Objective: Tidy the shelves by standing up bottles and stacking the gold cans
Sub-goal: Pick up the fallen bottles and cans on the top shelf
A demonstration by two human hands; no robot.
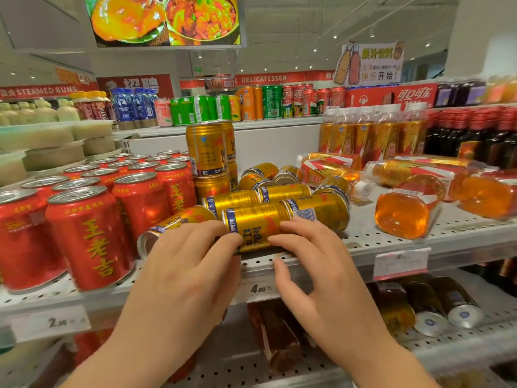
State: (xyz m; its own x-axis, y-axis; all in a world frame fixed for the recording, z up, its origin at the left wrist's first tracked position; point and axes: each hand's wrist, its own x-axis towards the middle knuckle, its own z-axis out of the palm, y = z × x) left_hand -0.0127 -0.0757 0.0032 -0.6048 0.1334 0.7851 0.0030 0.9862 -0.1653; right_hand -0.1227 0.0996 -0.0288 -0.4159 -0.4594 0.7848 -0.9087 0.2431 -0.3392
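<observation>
Left hand (184,259) relaxed, fingers resting on a lying gold Red Bull can (258,224), right hand (316,264) spread open, fingertips touching it, toppled orange drink bottles (402,210) beyond the right hand

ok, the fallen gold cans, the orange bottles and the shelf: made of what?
Gold cans: likely thin metal, glossy gold print; sharp streak highlights, silvery ends. Orange bottles: probably clear plastic; amber liquid shows through, white caps. Shelf: seemingly painted sheet metal, matte pale grey, rows of punched holes.
</observation>
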